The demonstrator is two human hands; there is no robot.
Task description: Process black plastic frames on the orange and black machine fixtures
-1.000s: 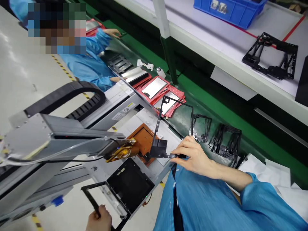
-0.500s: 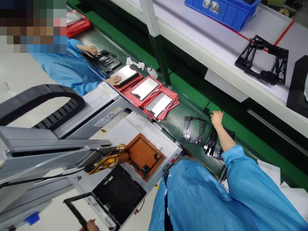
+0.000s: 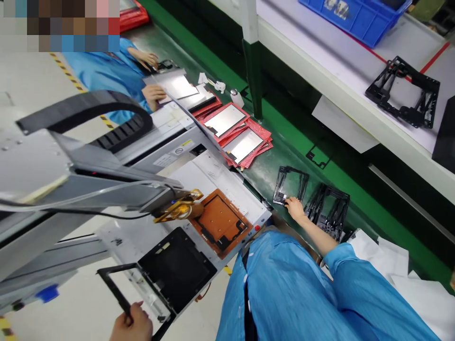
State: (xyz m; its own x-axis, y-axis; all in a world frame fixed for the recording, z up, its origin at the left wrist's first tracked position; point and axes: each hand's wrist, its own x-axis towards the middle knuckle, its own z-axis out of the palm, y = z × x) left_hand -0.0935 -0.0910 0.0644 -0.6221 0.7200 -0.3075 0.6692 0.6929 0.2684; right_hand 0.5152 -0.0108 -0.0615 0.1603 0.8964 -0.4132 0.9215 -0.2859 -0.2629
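At the bottom of the head view, my left hand [image 3: 133, 324] has its fingers wrapped round the edge of a black rectangular hinged lid frame [image 3: 115, 291]. This lid stands raised beside a black flat fixture plate [image 3: 177, 272] on the machine. My right hand [image 3: 295, 209] is at the near corner of a thin black plastic frame [image 3: 281, 184], its fingertips closed on the rim. That frame lies on the green bench among similar ones. Just right of my right hand is a further pile of black frames [image 3: 329, 208].
An orange fixture [image 3: 222, 222] holding a black part sits beside a brass-coloured machine head [image 3: 181, 208]. Screen panels [image 3: 227, 121] lie on red bubble wrap. A co-worker's hand [image 3: 154, 94] holds a panel. A blue bin [image 3: 359, 16] stands on the shelf above.
My right hand has come down from above the green strip to the left-hand black frames. My left hand shows more fully, still at the lid. The co-worker has lifted a panel.
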